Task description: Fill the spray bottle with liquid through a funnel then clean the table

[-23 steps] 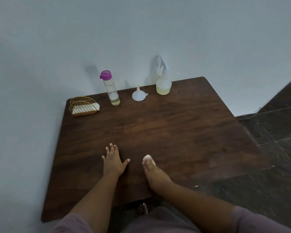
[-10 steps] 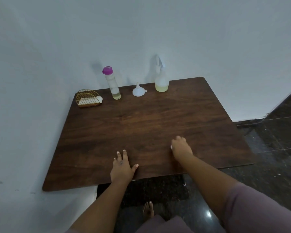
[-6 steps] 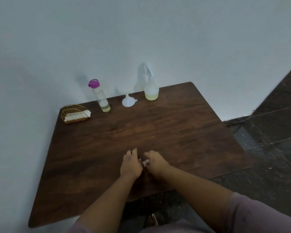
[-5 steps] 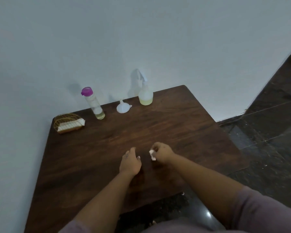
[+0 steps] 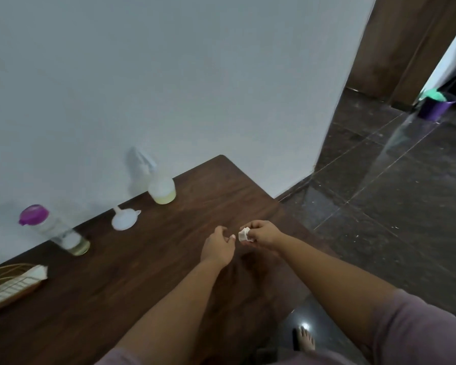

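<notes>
My right hand [image 5: 262, 234] pinches a small wad of white tissue [image 5: 244, 235] a little above the dark wooden table [image 5: 142, 272]. My left hand [image 5: 217, 246] hovers just left of it, fingers loosely curled and holding nothing. Against the wall at the back stand a white spray bottle [image 5: 159, 185] with yellowish liquid at its bottom, a white funnel [image 5: 124, 219] lying mouth-down, and a clear bottle with a purple cap [image 5: 54, 231] holding a little yellowish liquid.
A gold wire holder with white napkins [image 5: 9, 283] sits at the table's left edge. The white wall runs behind the table. Dark tiled floor lies to the right, with a purple bucket [image 5: 435, 105] far off by a doorway. A bare foot [image 5: 304, 338] shows below the table edge.
My right hand lifted the tissue off the table and now holds it raised beside my left hand, which has also left the surface. The view swung to the right.
</notes>
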